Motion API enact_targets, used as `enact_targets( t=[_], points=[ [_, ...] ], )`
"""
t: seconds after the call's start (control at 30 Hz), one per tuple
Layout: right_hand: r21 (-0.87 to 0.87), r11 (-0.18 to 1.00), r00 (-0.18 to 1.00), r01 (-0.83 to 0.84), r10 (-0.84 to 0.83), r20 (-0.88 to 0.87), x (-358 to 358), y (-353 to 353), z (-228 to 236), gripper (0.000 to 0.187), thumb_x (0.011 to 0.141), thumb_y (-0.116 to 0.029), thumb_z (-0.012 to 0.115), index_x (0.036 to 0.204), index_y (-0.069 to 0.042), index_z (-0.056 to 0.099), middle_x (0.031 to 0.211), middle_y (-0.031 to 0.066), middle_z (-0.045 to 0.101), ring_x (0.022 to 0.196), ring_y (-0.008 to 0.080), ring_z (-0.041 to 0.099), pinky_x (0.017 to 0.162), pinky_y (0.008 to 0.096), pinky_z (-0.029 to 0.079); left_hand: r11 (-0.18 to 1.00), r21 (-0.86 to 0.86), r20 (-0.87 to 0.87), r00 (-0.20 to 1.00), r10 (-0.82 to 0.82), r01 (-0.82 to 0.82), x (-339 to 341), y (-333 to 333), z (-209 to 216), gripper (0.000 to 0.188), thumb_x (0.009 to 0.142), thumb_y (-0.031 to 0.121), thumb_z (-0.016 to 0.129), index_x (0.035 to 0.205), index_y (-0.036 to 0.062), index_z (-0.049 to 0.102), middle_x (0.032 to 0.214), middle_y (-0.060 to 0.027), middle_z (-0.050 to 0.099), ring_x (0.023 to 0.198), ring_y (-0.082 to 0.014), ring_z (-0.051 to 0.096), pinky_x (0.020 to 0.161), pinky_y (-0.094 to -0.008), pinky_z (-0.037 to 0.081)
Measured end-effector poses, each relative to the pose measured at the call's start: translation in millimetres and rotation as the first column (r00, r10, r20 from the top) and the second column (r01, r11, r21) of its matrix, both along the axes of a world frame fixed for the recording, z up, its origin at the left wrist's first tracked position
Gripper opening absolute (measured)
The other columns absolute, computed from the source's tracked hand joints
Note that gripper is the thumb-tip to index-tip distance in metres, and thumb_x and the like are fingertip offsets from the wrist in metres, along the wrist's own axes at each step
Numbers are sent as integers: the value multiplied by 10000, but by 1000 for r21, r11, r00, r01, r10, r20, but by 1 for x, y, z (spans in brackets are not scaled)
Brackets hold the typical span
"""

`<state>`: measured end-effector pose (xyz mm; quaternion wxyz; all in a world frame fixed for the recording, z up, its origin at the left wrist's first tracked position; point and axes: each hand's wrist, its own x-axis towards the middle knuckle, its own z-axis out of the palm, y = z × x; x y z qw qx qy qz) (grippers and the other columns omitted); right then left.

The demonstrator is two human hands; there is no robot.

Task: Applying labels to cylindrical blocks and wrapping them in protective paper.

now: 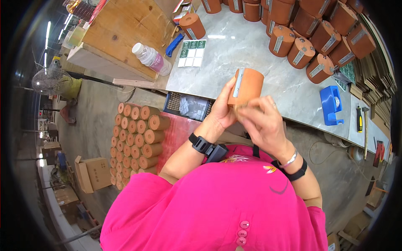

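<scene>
My left hand grips an orange-brown cylinder from its left side, held above the near edge of the grey marble table. A silver strip runs along the cylinder's side. My right hand presses its fingertips against the cylinder's lower end. Both wrists wear black bands, and the right also has a thin bracelet.
Several like cylinders with silver strips crowd the table's far right. A blue tape dispenser, a sheet of green-and-white labels, a plastic bottle and a wooden board lie around. Stacked cylinders, a blue crate and cartons stand on the floor.
</scene>
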<state>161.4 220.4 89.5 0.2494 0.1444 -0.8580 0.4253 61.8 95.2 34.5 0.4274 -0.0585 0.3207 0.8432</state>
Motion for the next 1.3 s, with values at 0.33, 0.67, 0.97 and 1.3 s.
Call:
enact_targets(
  t=[0.33, 0.67, 0.97, 1.3],
  points=[
    [-216, 876, 901, 432, -429, 62, 19, 46, -15, 165, 834, 16, 665, 999, 13, 673, 962, 129, 607, 860, 230, 615, 772, 303, 493, 925, 371, 121, 983, -140, 86, -18, -18, -12, 629, 977, 563, 382, 1431, 131, 429, 1371, -139, 514, 1229, -344, 510, 949, -466, 449],
    [-144, 976, 979, 161, -177, -105, -18, 22, -9, 163, 783, -3, 716, 924, -5, 635, 937, 140, 579, 844, 285, 600, 745, 348, 494, 964, 213, -17, 987, -162, 162, 0, -5, 22, 689, 949, 587, 486, 1427, 97, 406, 1341, -143, 534, 1204, -301, 557, 978, -507, 478],
    [-384, 829, 878, 406, -471, -88, -62, 49, -10, 156, 783, -43, 715, 918, -11, 644, 880, 137, 589, 839, 317, 603, 721, 370, 493, 982, 48, -89, 980, -178, 183, 4, -4, 17, 636, 939, 553, 504, 1397, 116, 446, 1279, -141, 577, 1071, -304, 627, 934, -481, 511],
    [-38, 999, 999, -33, 32, -31, 27, -9, 1, 183, 713, -18, 744, 876, -43, 663, 876, 113, 575, 792, 288, 580, 694, 364, 483, 971, 221, 0, 995, -98, 96, -1, -18, 10, 647, 938, 543, 509, 1399, 94, 445, 1324, -181, 537, 1201, -315, 547, 974, -511, 471]
  ],
)
